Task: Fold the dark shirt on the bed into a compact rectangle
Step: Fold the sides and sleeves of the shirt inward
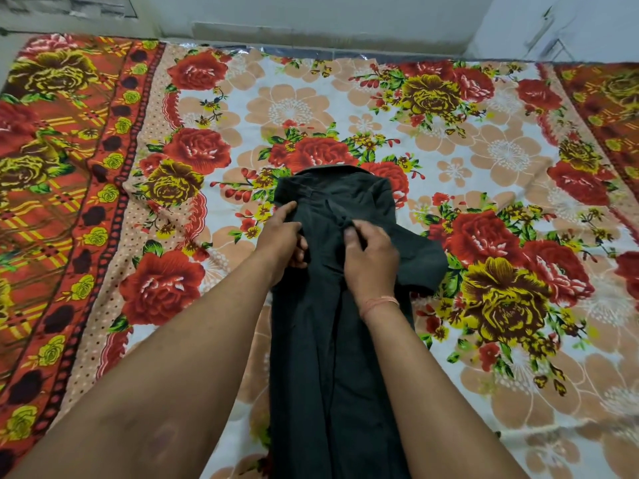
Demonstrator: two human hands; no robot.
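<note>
The dark shirt (321, 357) lies lengthwise on the flowered bedsheet (484, 340), collar at the far end, folded into a long narrow strip that runs toward me. One short sleeve (420, 261) sticks out to the right. My left hand (281, 242) rests on the shirt's left edge below the collar, fingers curled around the cloth. My right hand (371, 257) sits on the middle of the shirt beside the sleeve, thumb and fingers pinching a fold of fabric. Both forearms hide parts of the lower shirt.
The bed fills the view, with a red patterned border (69, 202) at the left and another at the far right (608, 108). A pale wall (311, 19) runs along the far side of the bed.
</note>
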